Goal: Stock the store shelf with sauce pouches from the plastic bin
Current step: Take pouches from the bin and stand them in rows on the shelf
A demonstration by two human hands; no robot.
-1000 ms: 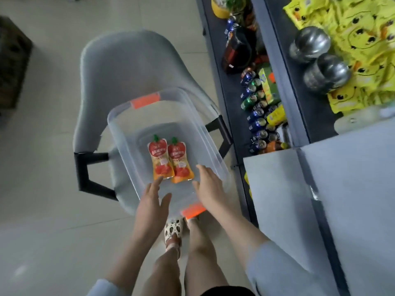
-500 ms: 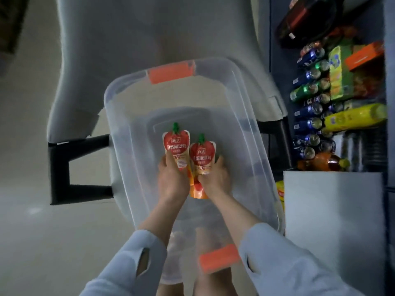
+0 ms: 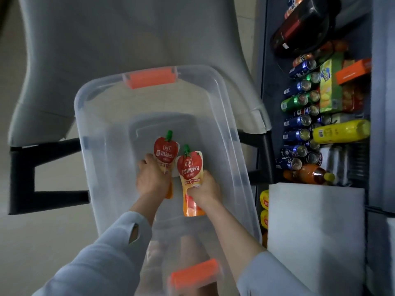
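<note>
Two red-and-orange foil sauce pouches with green screw caps, both inside the bin, caps pointing away from the person.
- Left sauce pouch (image 3: 165, 153): left grip (image 3: 152, 180) is clamped on its lower half, fingers wrapped over it.
- Right sauce pouch (image 3: 189, 167): right grip (image 3: 206, 190) holds it mid-body from the right edge, thumb on the front.
- The right one overlaps the left one's edge and looks raised off the bin floor. Can't confirm clearance for either from this angle.

Container: clear rectangular plastic bin (image 3: 215, 82) with orange latch handles at the near and far ends. It sits on a grey moulded chair (image 3: 128, 39) with black legs. No other pouches visible in it.

To the right, just beside the chair: dark metal store shelf (image 3: 265, 60). It holds:
- rows of blue and green drink cans (image 3: 299, 99)
- a yellow plastic bottle (image 3: 342, 131) on its side
- an amber bottle (image 3: 310, 175)
- a green snack carton (image 3: 329, 90)

A pale grey panel (image 3: 316, 231) blocks the view of the lower part.

Status, my read:
- Pick stage. Both grips are loaded, and neither pouch is out of the bin.
- No matching pouches show on the shelf section in frame, so can't say how many are stocked.
- Left to do: lift out, swing right, set both on the shelf.
- If the bin is as bare as it looks, this is the final load.
- Target slot not identifiable.
</note>
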